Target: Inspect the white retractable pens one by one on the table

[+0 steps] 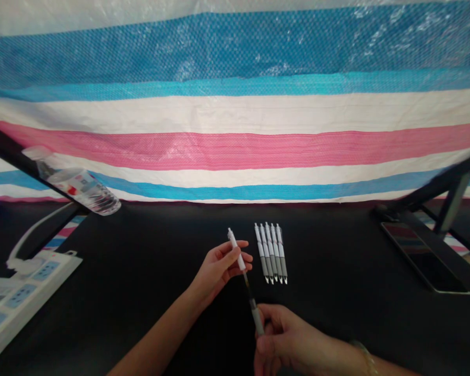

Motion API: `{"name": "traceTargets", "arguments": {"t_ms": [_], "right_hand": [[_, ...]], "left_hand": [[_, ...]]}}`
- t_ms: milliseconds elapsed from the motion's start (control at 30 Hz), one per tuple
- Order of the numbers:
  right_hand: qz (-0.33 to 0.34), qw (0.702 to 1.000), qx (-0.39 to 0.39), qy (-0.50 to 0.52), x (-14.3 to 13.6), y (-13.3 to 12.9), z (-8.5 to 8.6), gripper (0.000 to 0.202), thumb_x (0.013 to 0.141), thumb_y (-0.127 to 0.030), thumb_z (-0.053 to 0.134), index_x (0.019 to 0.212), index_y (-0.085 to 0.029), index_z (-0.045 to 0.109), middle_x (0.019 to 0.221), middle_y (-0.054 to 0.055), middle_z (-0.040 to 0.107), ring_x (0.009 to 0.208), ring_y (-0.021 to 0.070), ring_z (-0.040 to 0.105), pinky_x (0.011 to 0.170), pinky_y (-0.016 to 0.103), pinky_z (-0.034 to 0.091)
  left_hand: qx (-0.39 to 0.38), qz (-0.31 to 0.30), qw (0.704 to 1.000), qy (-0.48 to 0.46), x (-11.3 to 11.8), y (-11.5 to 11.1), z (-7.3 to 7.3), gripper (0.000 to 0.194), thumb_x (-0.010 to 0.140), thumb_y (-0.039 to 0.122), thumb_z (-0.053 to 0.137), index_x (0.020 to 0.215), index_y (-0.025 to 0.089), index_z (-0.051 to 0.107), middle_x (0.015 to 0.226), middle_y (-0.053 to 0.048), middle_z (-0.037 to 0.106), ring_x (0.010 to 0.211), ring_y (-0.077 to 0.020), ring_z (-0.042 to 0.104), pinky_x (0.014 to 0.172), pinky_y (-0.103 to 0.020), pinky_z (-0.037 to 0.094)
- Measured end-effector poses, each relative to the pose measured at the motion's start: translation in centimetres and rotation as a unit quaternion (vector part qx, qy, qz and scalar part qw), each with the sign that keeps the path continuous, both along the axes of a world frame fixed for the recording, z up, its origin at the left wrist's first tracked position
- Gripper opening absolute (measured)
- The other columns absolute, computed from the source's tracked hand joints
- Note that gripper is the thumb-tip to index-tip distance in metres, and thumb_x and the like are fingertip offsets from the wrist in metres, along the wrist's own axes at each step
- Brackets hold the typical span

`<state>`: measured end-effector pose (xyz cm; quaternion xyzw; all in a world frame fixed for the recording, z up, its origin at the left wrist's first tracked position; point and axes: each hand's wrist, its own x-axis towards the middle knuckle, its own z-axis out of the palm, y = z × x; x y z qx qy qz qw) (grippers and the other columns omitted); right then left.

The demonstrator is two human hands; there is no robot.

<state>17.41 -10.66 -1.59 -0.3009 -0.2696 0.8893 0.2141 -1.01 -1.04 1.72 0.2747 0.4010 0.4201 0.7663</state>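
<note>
Between thumb and fingers, my left hand point(221, 266) pinches the white upper barrel of a pen point(235, 249), its clicker end pointing away from me. Closer to me, my right hand point(282, 339) grips the pen's grey lower barrel point(257, 317). A thin dark refill point(247, 286) spans the gap between the two barrel parts, which are apart but in line. Just right of my left hand, several white-and-grey pens point(271, 253) lie side by side in a row, tips toward me.
On the black table point(141, 313) a white power strip point(35, 292) with a plugged-in cable lies at left. A clear water bottle point(84, 190) stands tilted in view behind it. At right, a dark phone point(425, 256) lies by a black metal bracket point(450, 198). A striped sheet point(235, 115) hangs behind.
</note>
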Motion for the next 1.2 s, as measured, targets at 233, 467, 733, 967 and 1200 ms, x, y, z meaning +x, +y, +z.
{"name": "traceTargets", "arguments": {"t_ms": [233,467,733,967,1200], "right_hand": [[-0.011,1.0,-0.014,0.007,-0.1,0.3,0.5,0.052,0.075,-0.044,0.081,0.102,-0.017,0.045,0.07,0.008,0.073,0.052,0.015,0.067,0.05,0.02,0.049],[-0.025,1.0,-0.007,0.004,0.1,0.4,0.4,0.053,0.075,-0.05,0.082,0.098,-0.018,0.045,0.068,0.003,0.071,0.048,0.0126,0.063,0.048,0.02,0.046],[-0.032,0.996,-0.02,0.085,-0.3,0.3,0.2,0.042,0.085,-0.05,0.073,0.089,-0.015,0.052,0.084,0.015,0.076,0.058,0.0167,0.07,0.056,0.024,0.049],[-0.022,0.995,-0.042,0.086,0.5,0.9,0.5,0.053,0.086,-0.055,0.071,0.115,-0.014,0.052,0.099,0.018,0.076,0.076,0.0232,0.075,0.059,0.025,0.05],[-0.033,0.996,-0.033,0.077,0.3,0.6,0.2,0.039,0.087,-0.044,0.074,0.1,-0.009,0.06,0.086,0.015,0.075,0.072,0.0194,0.072,0.067,0.027,0.05]], "left_hand": [[0.04,-0.14,0.989,0.022,0.6,-1.3,-0.1,0.034,0.078,0.039,0.083,0.094,0.012,0.069,0.082,-0.011,0.079,0.072,-0.0199,0.075,0.071,-0.029,0.057],[0.083,-0.164,0.981,0.06,0.3,-1.1,0.4,0.033,0.079,0.04,0.082,0.09,0.012,0.066,0.082,-0.013,0.08,0.073,-0.0191,0.073,0.073,-0.029,0.054],[0.052,-0.201,0.978,0.017,0.2,-1.3,0.0,0.032,0.081,0.04,0.079,0.092,0.013,0.065,0.085,-0.013,0.079,0.073,-0.0225,0.075,0.063,-0.027,0.054],[0.055,-0.169,0.984,0.025,0.0,-1.0,0.1,0.034,0.08,0.041,0.08,0.093,0.013,0.066,0.084,-0.013,0.079,0.071,-0.0224,0.075,0.066,-0.028,0.054],[0.057,-0.18,0.982,0.02,0.2,-1.3,0.3,0.034,0.081,0.04,0.079,0.097,0.012,0.067,0.084,-0.013,0.079,0.07,-0.0211,0.075,0.067,-0.028,0.055]]}}
